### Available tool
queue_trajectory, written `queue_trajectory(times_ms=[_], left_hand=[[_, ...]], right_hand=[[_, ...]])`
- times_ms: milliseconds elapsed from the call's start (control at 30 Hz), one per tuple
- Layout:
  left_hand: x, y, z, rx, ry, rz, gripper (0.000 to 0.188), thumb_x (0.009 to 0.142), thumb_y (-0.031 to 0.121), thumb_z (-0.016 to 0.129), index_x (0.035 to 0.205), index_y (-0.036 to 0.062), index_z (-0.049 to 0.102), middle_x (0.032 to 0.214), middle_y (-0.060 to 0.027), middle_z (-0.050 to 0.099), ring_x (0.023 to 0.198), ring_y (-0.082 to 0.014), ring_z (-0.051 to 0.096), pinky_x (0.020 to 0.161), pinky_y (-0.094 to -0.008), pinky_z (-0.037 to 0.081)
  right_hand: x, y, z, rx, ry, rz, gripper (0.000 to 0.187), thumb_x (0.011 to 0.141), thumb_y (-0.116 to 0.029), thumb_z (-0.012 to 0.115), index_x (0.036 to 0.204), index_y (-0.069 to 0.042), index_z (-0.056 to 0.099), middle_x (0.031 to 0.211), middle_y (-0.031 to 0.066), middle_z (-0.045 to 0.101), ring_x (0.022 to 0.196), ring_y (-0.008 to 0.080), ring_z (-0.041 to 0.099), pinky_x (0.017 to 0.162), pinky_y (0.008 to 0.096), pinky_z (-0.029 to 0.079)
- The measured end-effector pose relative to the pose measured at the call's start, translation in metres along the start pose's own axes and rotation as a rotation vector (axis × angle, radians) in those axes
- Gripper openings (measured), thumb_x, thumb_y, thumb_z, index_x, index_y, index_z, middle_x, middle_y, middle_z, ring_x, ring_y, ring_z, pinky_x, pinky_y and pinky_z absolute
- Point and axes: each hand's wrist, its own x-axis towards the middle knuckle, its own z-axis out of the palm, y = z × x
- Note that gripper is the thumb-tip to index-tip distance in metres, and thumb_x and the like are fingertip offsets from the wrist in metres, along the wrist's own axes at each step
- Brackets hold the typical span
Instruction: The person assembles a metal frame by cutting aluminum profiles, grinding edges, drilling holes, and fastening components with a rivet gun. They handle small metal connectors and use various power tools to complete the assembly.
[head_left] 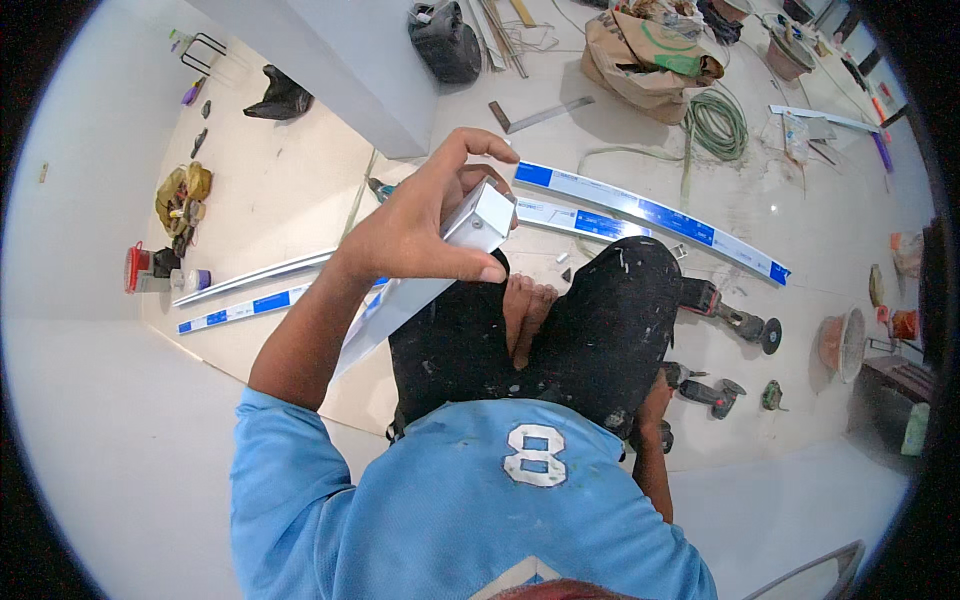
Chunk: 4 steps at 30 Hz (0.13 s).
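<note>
My left hand (415,215) is raised in front of my knees, with its thumb and fingers around the end of a white metal square tube (482,218). A small screw shows in the tube's end face, and its length slants down to the left beside my left thigh. Low beside my right knee, my right hand (654,400) is wrapped on the handle of a dark cordless drill (672,375); the knee hides part of the fingers. Another cordless drill (715,396) lies just right of it. An angle grinder (738,320) rests farther forward.
Blue-and-white filmed profiles (650,208) lie ahead of my feet, more profiles (255,305) to the left. A metal square (540,115), a brown paper sack (645,65) and a coiled green hose (716,125) are farther off. A pillar (330,60) stands ahead; a bucket (843,345) is at right.
</note>
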Motion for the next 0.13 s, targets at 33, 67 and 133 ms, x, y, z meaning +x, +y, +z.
queue_trajectory(times_ms=[33,67,133], left_hand=[[0.005,0.002,0.003,0.048,-0.017,-0.001,0.11,0.066,0.031,0.101,0.153,0.006,0.039,0.112,-0.0124,0.069,0.107,-0.0191,0.068,0.092,-0.0337,0.055],[0.0,0.002,-0.001,0.051,-0.002,-0.012,0.11,0.066,0.029,0.1,0.155,0.0054,0.038,0.115,-0.0133,0.068,0.109,-0.0197,0.068,0.093,-0.0348,0.055],[-0.009,0.002,-0.008,0.042,0.013,-0.011,0.111,0.067,0.027,0.098,0.157,0.0042,0.037,0.12,-0.015,0.066,0.111,-0.0211,0.067,0.096,-0.037,0.055]], right_hand=[[-0.007,0.021,0.021,0.003,-0.026,0.06,0.032,0.095,-0.018,0.077,0.121,-0.003,0.066,0.106,0.0202,0.078,0.096,0.0417,0.075,0.084,0.0541,0.056],[-0.007,0.038,0.04,-0.018,-0.079,0.092,0.036,0.095,-0.019,0.078,0.126,-0.004,0.065,0.107,0.0201,0.078,0.098,0.041,0.076,0.085,0.0542,0.056],[-0.002,0.1,0.074,-0.013,-0.124,0.013,0.05,0.093,-0.022,0.079,0.139,-0.011,0.063,0.115,0.0221,0.079,0.104,0.0449,0.076,0.091,0.0562,0.056]])
